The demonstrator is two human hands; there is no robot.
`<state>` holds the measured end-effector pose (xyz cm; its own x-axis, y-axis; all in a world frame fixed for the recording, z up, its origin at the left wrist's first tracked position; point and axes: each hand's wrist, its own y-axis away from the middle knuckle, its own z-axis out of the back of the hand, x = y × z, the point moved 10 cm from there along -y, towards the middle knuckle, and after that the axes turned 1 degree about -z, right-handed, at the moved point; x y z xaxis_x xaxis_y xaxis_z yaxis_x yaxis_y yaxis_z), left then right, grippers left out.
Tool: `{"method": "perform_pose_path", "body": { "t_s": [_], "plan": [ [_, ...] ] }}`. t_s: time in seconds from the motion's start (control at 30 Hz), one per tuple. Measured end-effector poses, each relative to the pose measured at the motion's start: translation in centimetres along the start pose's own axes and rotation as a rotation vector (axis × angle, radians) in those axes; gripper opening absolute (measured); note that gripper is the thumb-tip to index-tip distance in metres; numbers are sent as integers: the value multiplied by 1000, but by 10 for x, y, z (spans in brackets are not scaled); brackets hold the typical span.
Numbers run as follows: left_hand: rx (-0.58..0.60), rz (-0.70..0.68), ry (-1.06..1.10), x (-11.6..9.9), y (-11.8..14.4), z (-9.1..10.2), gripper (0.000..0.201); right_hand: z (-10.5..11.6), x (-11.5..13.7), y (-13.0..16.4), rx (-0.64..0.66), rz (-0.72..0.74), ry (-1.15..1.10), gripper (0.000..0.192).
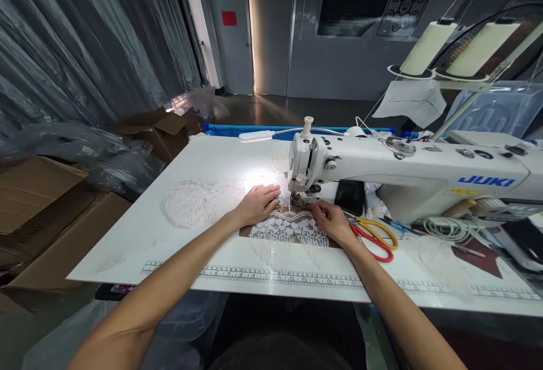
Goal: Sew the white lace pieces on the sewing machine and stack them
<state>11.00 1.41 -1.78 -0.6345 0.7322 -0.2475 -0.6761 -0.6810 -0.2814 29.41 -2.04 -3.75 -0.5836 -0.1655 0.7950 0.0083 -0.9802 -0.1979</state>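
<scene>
At the centre of the frame, the left hand (257, 204) is lying flat on the white lace trim (288, 228), its fingers spread and pressing down just left of the needle area; this grip is holding nothing, only pressing. The right hand (332, 222) is resting on the same lace just right of centre, its fingertips (314, 208) drawn together and pinching the edge of the lace close under the presser foot (297, 199). The lace is lying over a brown backing piece (246, 232) on the white bench (203, 158), running from under the machine head toward the lower edge of the frame, where its fringe is reaching a printed ruler strip (254, 274). The white sewing machine (407, 169) is stretching from the centre to the right edge, with a blue brand mark on its arm. A lamp (255, 136) is shining on the bench above the left hand. More loose white lace (190, 201) is lying left of centre, apart from the left hand. Scissors with red and yellow handles (375, 237) are lying just right of the right hand, near its wrist. Two pale thread cones (453, 46) are standing at the upper right. Cardboard boxes (51, 211) are sitting along the left edge, beside grey plastic sheeting (85, 36).
</scene>
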Motion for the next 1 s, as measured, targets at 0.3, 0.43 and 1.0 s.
{"method": "perform_pose_path", "body": {
  "t_s": [0.3,0.43,1.0],
  "plan": [
    [-112,-4,57,-1,4,14,36,1,-3,0,-16,6,-28,55],
    [-169,31,109,9,7,23,32,-1,-7,3,11,-18,-71,49],
    [198,-241,139,-49,26,19,24,11,4,2,186,-95,110,39]
  ]
}}
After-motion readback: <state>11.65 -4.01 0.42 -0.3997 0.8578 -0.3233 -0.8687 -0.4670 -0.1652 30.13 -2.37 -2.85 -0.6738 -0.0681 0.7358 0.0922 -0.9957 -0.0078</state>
